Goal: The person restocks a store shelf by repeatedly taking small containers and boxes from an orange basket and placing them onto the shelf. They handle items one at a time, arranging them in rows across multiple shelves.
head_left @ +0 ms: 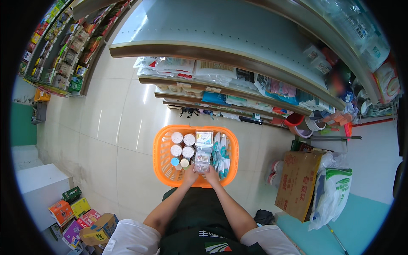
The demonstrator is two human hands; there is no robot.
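An orange plastic basket (157,158) stands right in front of me. My left hand (191,175) and my right hand (211,175) reach over its near side, closed on the two sides of a small clear plastic box (201,167). More clear boxes (204,139) line up beyond it in the middle of the basket. At the left are several round tubs with speckled white lids (177,137), plus a blue-lidded container (174,161) and a cream-lidded one (184,162). Slim white-and-teal packets (221,148) fill the right side. What the boxes contain is too small to tell.
A tall shelf unit (182,53) with a bare upper board and bagged goods below rises ahead. Snack shelves (68,51) stand far left. Colourful cartons (87,216) pile up at lower left. A large brown cardboard box (295,182) and a white plastic bag (333,195) sit at right.
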